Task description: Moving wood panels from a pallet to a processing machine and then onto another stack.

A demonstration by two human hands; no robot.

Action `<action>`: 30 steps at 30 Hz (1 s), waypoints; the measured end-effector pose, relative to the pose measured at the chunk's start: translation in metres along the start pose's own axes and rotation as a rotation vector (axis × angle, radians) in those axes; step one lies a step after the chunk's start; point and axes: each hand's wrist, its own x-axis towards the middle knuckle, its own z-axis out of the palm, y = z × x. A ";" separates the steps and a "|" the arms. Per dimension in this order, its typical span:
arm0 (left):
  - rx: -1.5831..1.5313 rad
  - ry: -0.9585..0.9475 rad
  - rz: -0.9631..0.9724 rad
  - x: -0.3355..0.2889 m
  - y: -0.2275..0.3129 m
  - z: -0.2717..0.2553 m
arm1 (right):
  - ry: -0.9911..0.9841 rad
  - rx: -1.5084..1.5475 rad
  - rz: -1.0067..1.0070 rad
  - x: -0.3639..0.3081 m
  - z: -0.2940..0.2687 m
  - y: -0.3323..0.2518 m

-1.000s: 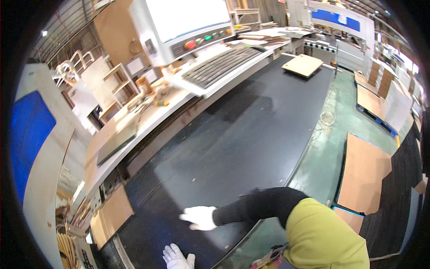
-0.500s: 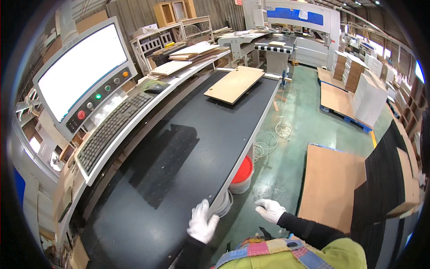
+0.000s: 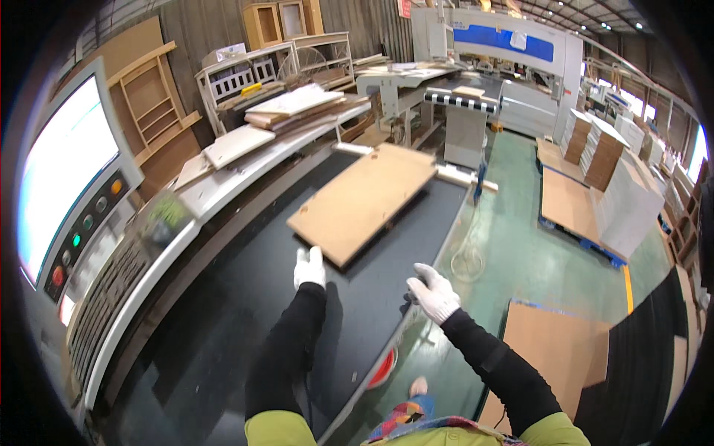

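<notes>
A light brown wooden panel [image 3: 363, 202] with small holes near its corners lies at the far end of the black table [image 3: 223, 327]. My left hand [image 3: 309, 270], in a white glove, reaches up to the panel's near left corner with its fingers stretched out and empty. Whether the fingertips touch the edge I cannot tell. My right hand [image 3: 433, 293], gloved the same way, is over the table's right edge, apart from the panel, its fingers spread and holding nothing.
At the left stand a control screen [image 3: 71, 171] with buttons and a keyboard [image 3: 111, 297]. Loose boards [image 3: 294, 104] lie on the shelf behind. A red-lidded bucket [image 3: 383, 369] stands beside the table. Brown sheets [image 3: 550, 342] and stacked panels [image 3: 632, 201] are on the right.
Both hands have moved forward, the left from the table's near right edge toward the panel, the right up to the table's edge. My view has shifted closer to the panel.
</notes>
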 end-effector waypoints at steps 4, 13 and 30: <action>-0.087 -0.085 -0.223 0.046 0.006 0.040 | -0.143 -0.079 0.196 0.150 -0.004 -0.006; 0.641 -0.088 -0.247 0.049 0.077 0.091 | -0.143 -0.357 0.193 0.295 -0.005 -0.014; 0.561 0.096 0.632 -0.054 0.152 0.177 | -0.893 0.032 -0.070 0.261 -0.174 0.080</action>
